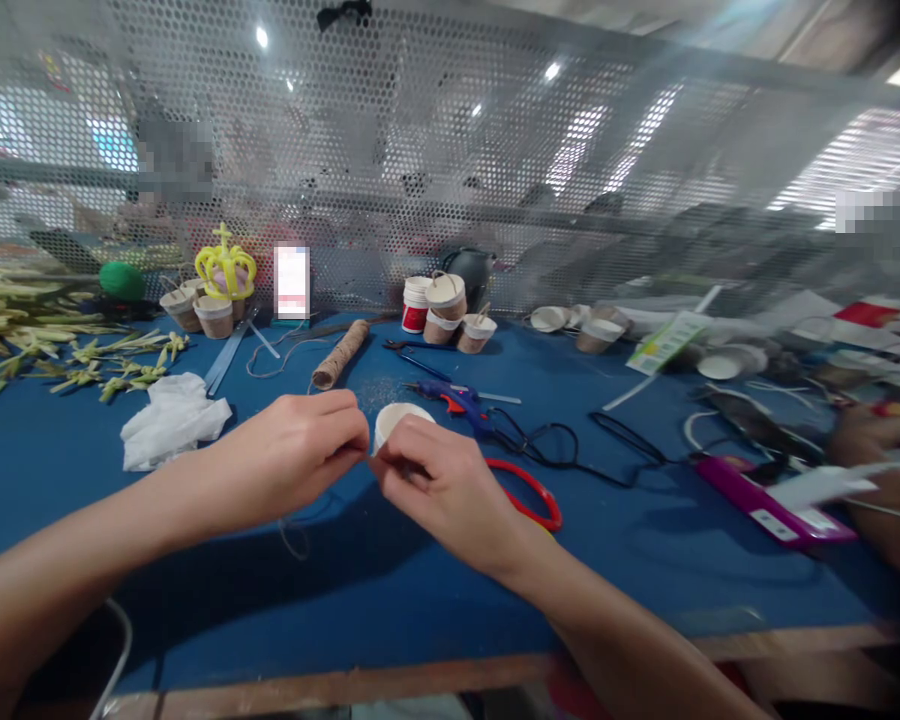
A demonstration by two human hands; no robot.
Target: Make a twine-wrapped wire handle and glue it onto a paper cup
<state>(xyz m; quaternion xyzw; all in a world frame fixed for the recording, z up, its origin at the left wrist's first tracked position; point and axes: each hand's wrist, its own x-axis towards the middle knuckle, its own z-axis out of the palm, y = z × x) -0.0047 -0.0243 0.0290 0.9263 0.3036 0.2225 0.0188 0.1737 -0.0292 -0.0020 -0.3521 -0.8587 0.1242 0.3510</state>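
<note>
Nearest, can see a brown edge along a blue table [390, 610], then a fine thread [294, 545] looping loosely below the left hand [315, 440]. As for looks, can make out a small round cup [399, 412], pale and open at the top, with a whitish rim and inside, partly hidden by fingers. To place it: directly behind the fingers of the right hand [439, 475], just right of the left fingertips, over the middle of the table. On the left hand, can see fingers and thumb pinched narrow; on the right, fingers curled in narrow at the near side of the cup, fingertips almost meeting the left ones. Cannot tell whether the cup is gripped or what sits between the fingertips.

Just right of the right wrist, can see a red ring [544, 500]; farther right, a purple case [776, 505] beside another person's hand [874, 440]. Beyond the hands, can pick out a crumpled white cloth [172, 420], a blue glue gun [454, 400] and a twine roll [341, 355]. Farther back, can see stacked cups [445, 298] by a red-and-white tub [415, 305], a yellow crown [226, 268] and a green ball [121, 282], all before a perforated screen [345, 120].
</note>
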